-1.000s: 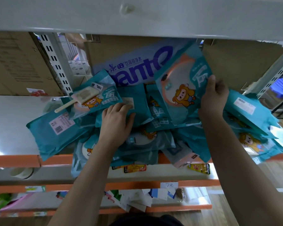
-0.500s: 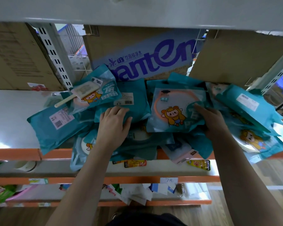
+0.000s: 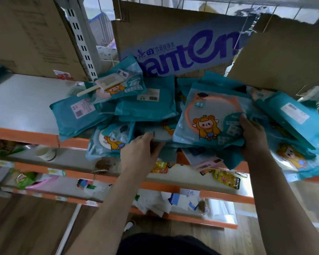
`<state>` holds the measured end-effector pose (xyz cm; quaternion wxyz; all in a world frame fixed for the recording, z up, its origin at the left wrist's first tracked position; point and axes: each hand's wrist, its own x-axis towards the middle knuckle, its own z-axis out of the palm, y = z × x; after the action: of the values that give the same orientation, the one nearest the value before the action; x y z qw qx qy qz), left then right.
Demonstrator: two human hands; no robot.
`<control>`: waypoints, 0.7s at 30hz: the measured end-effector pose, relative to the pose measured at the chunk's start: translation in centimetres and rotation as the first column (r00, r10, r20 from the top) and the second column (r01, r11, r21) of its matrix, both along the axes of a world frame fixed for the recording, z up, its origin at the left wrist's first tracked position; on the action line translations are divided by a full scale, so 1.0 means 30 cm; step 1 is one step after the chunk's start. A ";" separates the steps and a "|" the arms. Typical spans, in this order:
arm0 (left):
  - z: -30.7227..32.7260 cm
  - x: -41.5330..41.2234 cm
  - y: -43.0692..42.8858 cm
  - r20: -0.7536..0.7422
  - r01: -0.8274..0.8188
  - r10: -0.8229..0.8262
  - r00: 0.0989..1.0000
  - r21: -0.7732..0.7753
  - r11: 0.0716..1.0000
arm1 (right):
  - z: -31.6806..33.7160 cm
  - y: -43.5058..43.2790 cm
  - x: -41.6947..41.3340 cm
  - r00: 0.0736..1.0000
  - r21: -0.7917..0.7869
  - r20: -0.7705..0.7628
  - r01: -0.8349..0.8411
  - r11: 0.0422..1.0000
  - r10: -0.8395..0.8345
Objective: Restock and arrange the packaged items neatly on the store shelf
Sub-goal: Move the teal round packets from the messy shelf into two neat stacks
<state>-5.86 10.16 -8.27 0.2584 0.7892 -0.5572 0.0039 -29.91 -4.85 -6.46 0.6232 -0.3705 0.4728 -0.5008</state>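
Several teal packets with a cartoon figure lie in a loose heap on the white shelf (image 3: 22, 100) with its orange front edge. My right hand (image 3: 252, 133) grips the right edge of the top packet (image 3: 210, 116), which shows an orange ring and the cartoon figure and lies face up on the heap. My left hand (image 3: 142, 153) holds the front edge of a lower packet (image 3: 162, 137) at the shelf's lip, fingers curled over it. Another packet (image 3: 118, 87) with a stick-handled item inside sits at the back left of the heap.
Cardboard boxes stand behind the heap: a brown one (image 3: 26, 34) at left, one with purple lettering (image 3: 182, 50) in the middle, another (image 3: 284, 56) at right. Lower shelves hold yellow packets (image 3: 226, 179), white and blue packs (image 3: 173, 201) and a price tag (image 3: 190, 192). A slotted upright (image 3: 83, 39) rises at back left.
My right hand laid the raised ring packet down flat on the heap. My left hand slid from the top of the pile to the front edge and took hold of a lower packet.
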 end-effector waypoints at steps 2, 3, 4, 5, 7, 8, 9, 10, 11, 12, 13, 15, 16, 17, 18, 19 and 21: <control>-0.013 -0.013 0.010 -0.058 -0.079 0.082 0.995 0.045 0.996 | -0.003 0.007 -0.017 1.000 -0.004 0.006 -0.003 1.000 0.003; -0.017 -0.014 0.007 -0.091 -0.112 0.119 0.989 0.080 0.990 | -0.006 0.011 -0.024 1.000 -0.011 0.012 -0.009 1.000 0.009; -0.019 -0.013 0.002 -0.135 -0.134 0.148 0.980 0.112 0.985 | -0.010 0.017 -0.032 1.000 -0.020 0.019 -0.016 1.000 0.017; -0.020 -0.011 -0.003 -0.194 -0.143 0.167 0.967 0.131 0.981 | -0.014 0.021 -0.040 0.999 -0.027 0.026 -0.023 0.999 0.024; -0.025 -0.013 -0.011 -0.368 -0.149 0.184 0.912 0.121 0.981 | -0.019 0.030 -0.052 0.999 -0.040 0.025 -0.037 0.999 0.038; -0.029 -0.020 -0.012 -0.462 -0.163 0.189 0.866 0.096 0.982 | -0.019 0.032 -0.055 0.999 -0.045 0.019 -0.044 0.998 0.045; -0.033 -0.032 -0.012 -0.535 -0.189 0.197 0.822 0.071 0.980 | -0.019 0.034 -0.058 0.999 -0.047 0.016 -0.050 0.998 0.051; -0.039 -0.046 -0.012 -0.575 -0.215 0.203 0.792 0.048 0.975 | -0.019 0.036 -0.060 0.998 -0.046 0.014 -0.057 0.997 0.058; -0.045 -0.061 -0.015 -0.584 -0.236 0.209 0.785 0.029 0.971 | -0.018 0.037 -0.062 0.998 -0.044 0.015 -0.064 0.997 0.065; -0.051 -0.073 -0.019 -0.570 -0.250 0.214 0.793 0.015 0.968 | -0.018 0.039 -0.063 0.997 -0.045 0.014 -0.071 0.996 0.072; -0.054 -0.083 -0.024 -0.550 -0.263 0.221 0.805 0.002 0.965 | -0.017 0.042 -0.063 0.997 -0.047 0.010 -0.075 0.996 0.076; -0.054 -0.097 -0.039 -0.551 -0.285 0.222 0.805 -0.030 0.958 | -0.015 0.048 -0.064 0.997 -0.054 0.006 -0.080 0.995 0.081; -0.050 -0.101 -0.046 -0.573 -0.294 0.217 0.790 -0.044 0.955 | -0.014 0.051 -0.065 0.996 -0.057 0.008 -0.087 0.995 0.087; -0.045 -0.104 -0.053 -0.596 -0.301 0.214 0.774 -0.050 0.952 | -0.013 0.053 -0.066 0.995 -0.060 0.012 -0.095 0.994 0.096; -0.040 -0.106 -0.059 -0.616 -0.307 0.214 0.758 -0.048 0.950 | -0.012 0.055 -0.067 0.995 -0.061 0.013 -0.102 0.993 0.103; -0.036 -0.107 -0.065 -0.638 -0.311 0.215 0.739 -0.040 0.950 | -0.012 0.056 -0.070 0.994 -0.061 0.012 -0.106 0.993 0.107; -0.026 -0.099 -0.060 -0.698 -0.308 0.200 0.688 -0.031 0.951 | -0.012 0.059 -0.075 0.994 -0.062 0.012 -0.107 0.992 0.108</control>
<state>-8.82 8.37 -9.04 0.4997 0.7826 -0.3048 -0.2118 -32.15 -3.08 -6.83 0.6412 -0.4104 0.4319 -0.4835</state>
